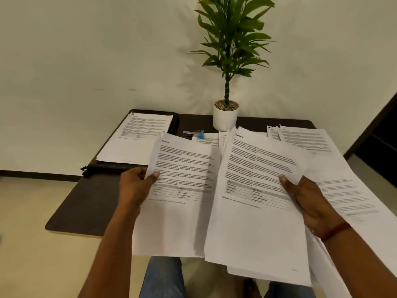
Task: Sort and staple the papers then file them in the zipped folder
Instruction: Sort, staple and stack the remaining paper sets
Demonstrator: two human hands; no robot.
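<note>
Two hands over the worktop (pixel 86 207) — the left hand (pixel 137 186) grips one printed sheet (pixel 182 211), the right hand (pixel 311 203) a fanned white stack (pixel 257 233). One stapler (pixel 194 132) lies near one black folder (pixel 103 166), which bears another set (pixel 137 138).

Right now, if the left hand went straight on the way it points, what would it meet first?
Likely the near edge of the zipped folder, which has a sheet lying on it. The left hand, gripping a page, looks raised above the table, so depth is uncertain.
</note>
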